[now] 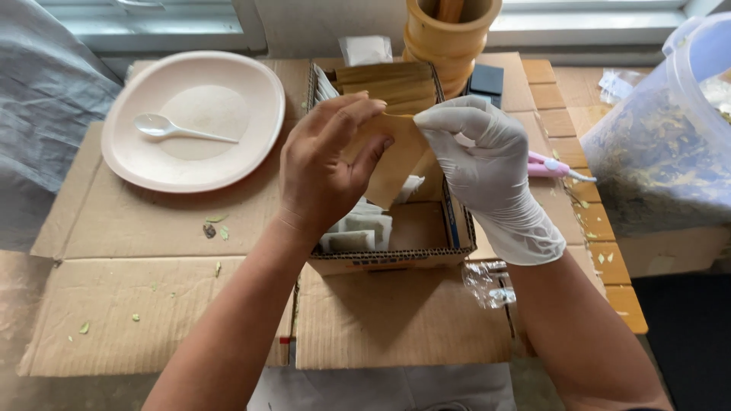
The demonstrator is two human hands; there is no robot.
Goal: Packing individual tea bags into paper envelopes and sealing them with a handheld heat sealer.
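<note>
Head view: both hands [327, 164] [483, 164] pinch a flat tan paper envelope [396, 164].

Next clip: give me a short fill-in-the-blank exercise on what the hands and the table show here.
1. The right hand wears a white ____.
2. Both hands pinch a flat brown paper ____ above the cardboard box; the left hand is bare.
3. A white plastic ____ lies on the pale plate.
4. Pink scissors lie to the ____ of the gloved hand.

Missing words: glove; pouch; spoon; right
</note>
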